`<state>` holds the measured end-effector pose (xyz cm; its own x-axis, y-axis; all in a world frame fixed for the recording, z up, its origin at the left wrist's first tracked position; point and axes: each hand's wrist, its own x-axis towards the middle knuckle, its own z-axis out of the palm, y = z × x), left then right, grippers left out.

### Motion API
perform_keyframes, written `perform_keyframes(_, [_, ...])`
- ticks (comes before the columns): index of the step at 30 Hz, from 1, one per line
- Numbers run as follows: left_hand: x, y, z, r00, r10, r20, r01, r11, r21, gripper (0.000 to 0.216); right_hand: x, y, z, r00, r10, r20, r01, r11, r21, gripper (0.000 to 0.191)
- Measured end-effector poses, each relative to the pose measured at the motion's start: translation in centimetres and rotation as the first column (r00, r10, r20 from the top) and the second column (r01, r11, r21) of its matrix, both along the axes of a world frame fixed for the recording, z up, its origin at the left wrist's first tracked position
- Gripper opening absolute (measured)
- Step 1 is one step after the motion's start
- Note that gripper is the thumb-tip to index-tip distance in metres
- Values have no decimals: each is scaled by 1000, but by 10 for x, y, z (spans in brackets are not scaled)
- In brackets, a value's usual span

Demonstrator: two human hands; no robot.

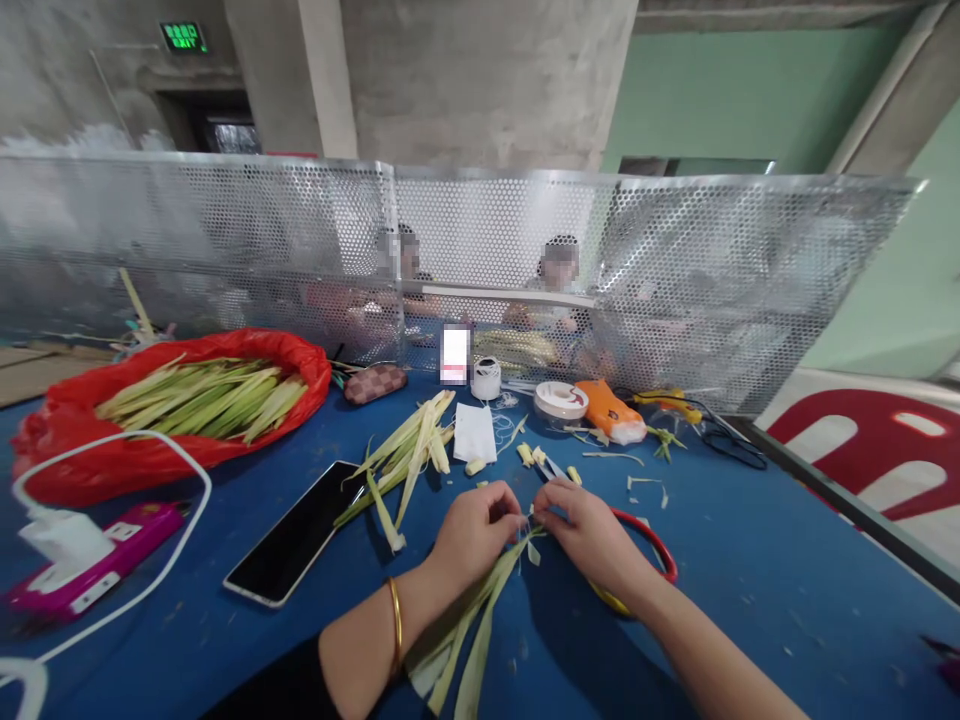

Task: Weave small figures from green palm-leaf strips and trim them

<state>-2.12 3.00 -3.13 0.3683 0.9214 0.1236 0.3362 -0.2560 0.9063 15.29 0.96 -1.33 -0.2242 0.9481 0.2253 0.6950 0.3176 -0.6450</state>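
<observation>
My left hand [476, 530] is closed in a pinch at the narrow end of a bundle of pale green corn husk strips [480, 640]. The strips fan out below it toward the table's near edge. Close beside it, my right hand [581, 525] pinches what looks like a fine white thread [530, 518] at the bundle's end; fingers partly hide it. Scissors [664, 545] with red and yellow handles lie beneath my right hand, their blades pointing away. Just beyond my fingers are short cut husk ends [532, 455].
A red plastic bag [217, 455] of husks, a purple power strip [142, 530] with a white cable and a phone [292, 540] lie left. Behind are loose husks [409, 440], a thread spool [487, 380], a tape roll [561, 400], an orange packet [609, 410] and a perforated metal screen [495, 220].
</observation>
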Motion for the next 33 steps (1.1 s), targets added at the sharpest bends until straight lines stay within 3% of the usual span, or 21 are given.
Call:
perform_keyframes(4, [-2, 4, 0, 999, -47, 18, 48, 999, -25, 6, 4, -1, 4, 996, 30, 86, -31, 1000, 7, 18])
perform_keyframes(7, [-5, 5, 1, 988, 17, -151, -17, 1000, 5, 5, 9, -1, 7, 986, 38, 162, -45, 998, 38, 22])
perform_keyframes(10, [-8, 6, 3, 928, 124, -351, -112, 992, 56, 7, 14, -1, 11, 967, 53, 249, -67, 996, 50, 25])
perform_keyframes(13, [-9, 4, 4, 909, 152, -388, -142, 988, 54, 9, 14, -4, 16, 978, 108, 179, -109, 994, -2, 23])
perform_keyframes(16, [-9, 3, 4, 926, 147, -348, -145, 989, 33, 10, 7, -8, 17, 977, 203, -68, -209, 974, -92, 20])
perform_keyframes(18, [-8, 4, 3, 942, 150, -301, -153, 988, 13, 11, 0, -10, 14, 930, 235, -282, -291, 940, -179, 19])
perform_keyframes(23, [-6, 9, 0, 981, 163, -102, -175, 977, -122, 5, -9, -9, 5, 759, 35, -650, -366, 849, -381, 22])
perform_keyframes(26, [-4, 10, 2, 985, 169, 25, -160, 961, -226, 8, -9, -5, 2, 739, -45, -672, -305, 867, -394, 29])
perform_keyframes(30, [-2, 9, 7, 961, 197, 193, -110, 915, -388, 10, -7, 0, -3, 805, -83, -587, -176, 912, -372, 28])
perform_keyframes(33, [-2, 8, 8, 943, 226, 243, -101, 893, -438, 9, -7, 1, -7, 865, -52, -500, -126, 941, -315, 15])
